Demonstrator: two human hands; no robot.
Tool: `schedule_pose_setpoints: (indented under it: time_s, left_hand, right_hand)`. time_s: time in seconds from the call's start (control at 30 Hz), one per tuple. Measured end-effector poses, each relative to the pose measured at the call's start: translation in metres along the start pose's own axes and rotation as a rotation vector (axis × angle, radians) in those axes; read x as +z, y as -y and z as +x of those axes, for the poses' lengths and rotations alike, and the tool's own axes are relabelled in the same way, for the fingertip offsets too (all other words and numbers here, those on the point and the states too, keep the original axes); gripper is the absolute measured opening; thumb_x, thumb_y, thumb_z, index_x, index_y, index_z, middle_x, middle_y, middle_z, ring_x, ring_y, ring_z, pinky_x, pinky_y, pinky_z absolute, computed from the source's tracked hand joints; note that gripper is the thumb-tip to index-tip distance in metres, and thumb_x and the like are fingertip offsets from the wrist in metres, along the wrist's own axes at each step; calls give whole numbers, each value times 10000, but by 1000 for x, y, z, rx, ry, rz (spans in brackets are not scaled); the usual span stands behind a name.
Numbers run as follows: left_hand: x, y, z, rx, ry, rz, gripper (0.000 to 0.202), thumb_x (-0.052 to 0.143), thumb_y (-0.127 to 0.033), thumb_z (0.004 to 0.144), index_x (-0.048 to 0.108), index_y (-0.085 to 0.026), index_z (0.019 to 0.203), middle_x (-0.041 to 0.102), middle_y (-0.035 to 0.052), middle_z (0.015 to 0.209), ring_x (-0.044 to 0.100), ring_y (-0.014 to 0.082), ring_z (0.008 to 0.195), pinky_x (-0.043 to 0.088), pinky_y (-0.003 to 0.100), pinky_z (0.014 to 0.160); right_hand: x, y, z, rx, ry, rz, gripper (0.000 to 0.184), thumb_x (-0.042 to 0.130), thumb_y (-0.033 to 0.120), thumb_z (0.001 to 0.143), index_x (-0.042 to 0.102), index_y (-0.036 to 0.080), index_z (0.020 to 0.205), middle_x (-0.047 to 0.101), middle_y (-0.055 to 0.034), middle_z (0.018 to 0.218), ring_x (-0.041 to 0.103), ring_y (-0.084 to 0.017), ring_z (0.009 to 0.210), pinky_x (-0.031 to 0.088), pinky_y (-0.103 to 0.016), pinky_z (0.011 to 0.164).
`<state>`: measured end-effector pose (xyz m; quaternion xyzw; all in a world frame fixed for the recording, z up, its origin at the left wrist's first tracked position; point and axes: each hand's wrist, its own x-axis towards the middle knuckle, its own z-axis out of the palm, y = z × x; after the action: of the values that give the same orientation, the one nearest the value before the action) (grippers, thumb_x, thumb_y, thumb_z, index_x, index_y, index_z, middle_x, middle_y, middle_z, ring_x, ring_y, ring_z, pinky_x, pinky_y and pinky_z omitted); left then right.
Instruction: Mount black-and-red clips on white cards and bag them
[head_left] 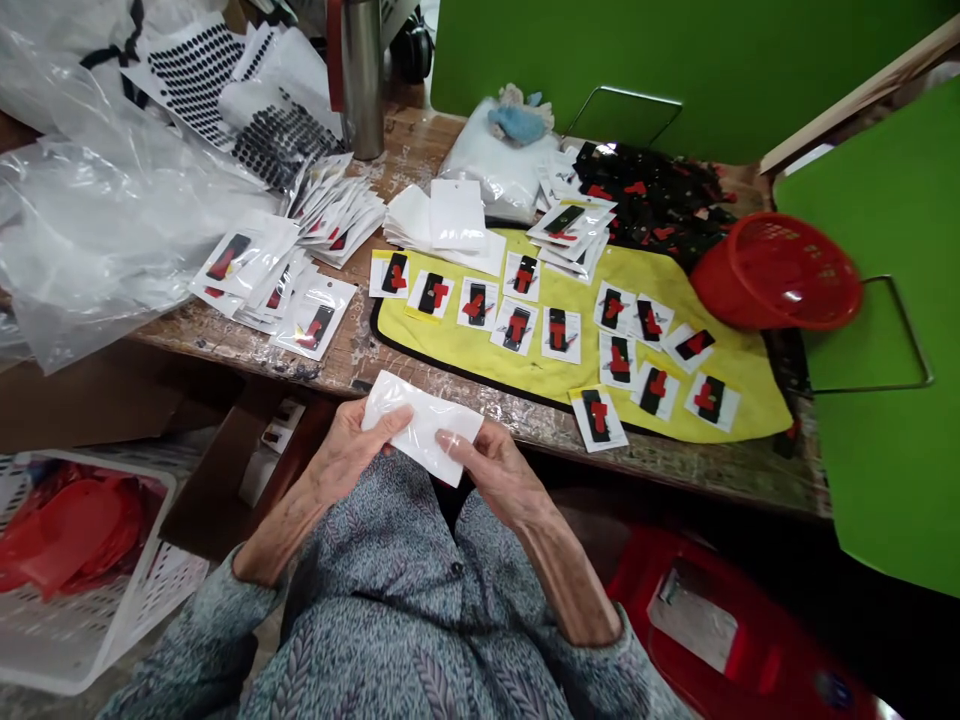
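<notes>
Both my hands hold one small clear plastic bag (420,425) just below the table's front edge. My left hand (345,450) pinches its left end with thumb on top. My right hand (499,470) grips its right end, fingers curled. On the yellow cloth (720,360) lie several white cards, each bearing a black-and-red clip (516,327). A stack of empty white cards (454,215) rests at the cloth's far edge.
Bagged cards (300,290) pile up at the left beside loose clear plastic sheeting (97,220). A red basket (780,270) lies tipped at the right near a heap of black-and-red clips (660,200). Green boards (885,350) stand right and behind. A white crate (90,600) sits on the floor.
</notes>
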<state>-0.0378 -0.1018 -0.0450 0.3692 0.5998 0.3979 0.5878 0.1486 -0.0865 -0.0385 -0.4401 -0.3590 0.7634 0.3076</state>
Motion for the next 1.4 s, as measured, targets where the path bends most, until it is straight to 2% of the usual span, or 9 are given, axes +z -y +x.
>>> schedule_pose_setpoints:
  time_s: [0.1,0.23,0.5,0.67,0.77,0.9,1.0,1.2,1.4]
  left_hand:
    - [-10,-13,-5,347,-161,436,572,730,-541,725,617,-191,1162,685,78,1030,630,240,921,497,396,817]
    - [-5,-23,-15,699,72,909,851,787,-555,661,469,-215,1374,544,134,1352,456,338,1271,325,512,1056]
    - [6,-10,-12,744,121,945,394,709,-413,802,593,-217,1124,674,54,1038,585,237,970,363,431,938]
    - [9,-7,-10,693,120,851,446,739,-385,777,553,-202,1139,662,41,981,578,219,911,395,394,893]
    - [8,-6,-10,674,84,820,354,727,-341,784,568,-212,1072,662,28,935,577,216,887,406,383,874]
    - [4,-2,-10,668,24,839,266,692,-339,813,567,-227,1019,658,15,893,584,217,870,407,375,870]
    - [5,4,-7,709,0,847,355,712,-390,787,563,-238,1071,661,20,913,592,228,864,410,382,865]
    - [9,7,-4,763,15,916,416,678,-468,806,552,-224,1118,659,42,977,599,248,910,408,395,878]
    - [10,4,-4,768,15,1002,554,683,-478,809,498,-213,1260,632,57,994,596,251,900,398,408,890]
  right_hand:
    - [-6,2,2,4,23,-125,295,724,447,778,727,176,894,722,-15,835,604,-126,679,495,-270,670]
    - [-10,9,3,44,103,-277,315,696,469,800,703,161,864,669,5,738,553,-114,615,434,-234,569]
    - [-12,4,5,7,136,-320,298,659,457,828,671,158,827,630,12,700,524,-107,607,405,-227,557]
    - [-8,6,1,-53,129,-289,274,627,427,851,678,172,934,650,-3,794,544,-110,652,435,-233,590]
    - [-21,15,-16,-126,-101,-399,258,605,429,862,668,187,923,615,4,728,528,-118,625,430,-242,573]
    - [-71,20,-47,-386,-811,-759,223,529,378,903,653,192,896,608,-28,751,547,-163,679,456,-302,654]
    - [-110,12,-59,-551,-1129,-1117,226,483,332,918,652,182,921,617,-88,877,561,-218,813,454,-373,764]
    - [-121,-2,-44,-241,-1220,-1505,353,450,403,944,652,140,1063,631,-158,1002,505,-296,944,368,-444,832]
    - [-117,5,-34,-52,-1231,-1344,341,547,426,880,623,131,1033,615,-181,1070,495,-343,1024,341,-465,851]
